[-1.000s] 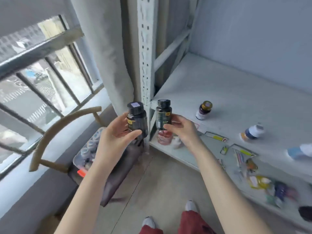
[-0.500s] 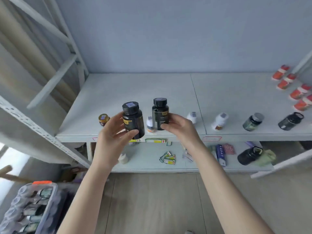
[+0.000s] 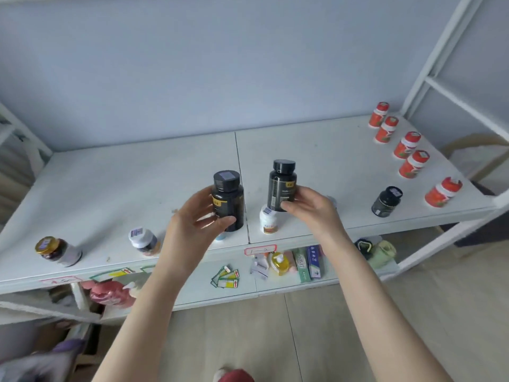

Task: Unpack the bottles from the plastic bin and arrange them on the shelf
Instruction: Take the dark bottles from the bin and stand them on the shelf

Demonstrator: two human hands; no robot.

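Observation:
My left hand [image 3: 190, 230] grips a black bottle with a yellow label [image 3: 228, 201], held upright above the front of the white shelf [image 3: 124, 194]. My right hand [image 3: 311, 208] holds a second, slimmer black bottle [image 3: 282, 184] upright, just above a white bottle [image 3: 267, 223] that stands on the shelf. Along the shelf's front stand a gold-capped dark jar [image 3: 56, 250] and a white-capped bottle [image 3: 143, 241] at left, and another black bottle [image 3: 385, 201] at right. The plastic bin is out of sight.
Several red bottles with white collars [image 3: 407, 144] line the shelf's right end beside the white frame upright [image 3: 429, 67]. The lower shelf [image 3: 192, 288] carries tubes, boxes, a yellow bottle [image 3: 279, 263] and a pink pack. The back half of the upper shelf is bare.
The view swung from the window and the bin to the shelf, then further right. Both hands carried their black bottles along and now hold them over the shelf's middle.

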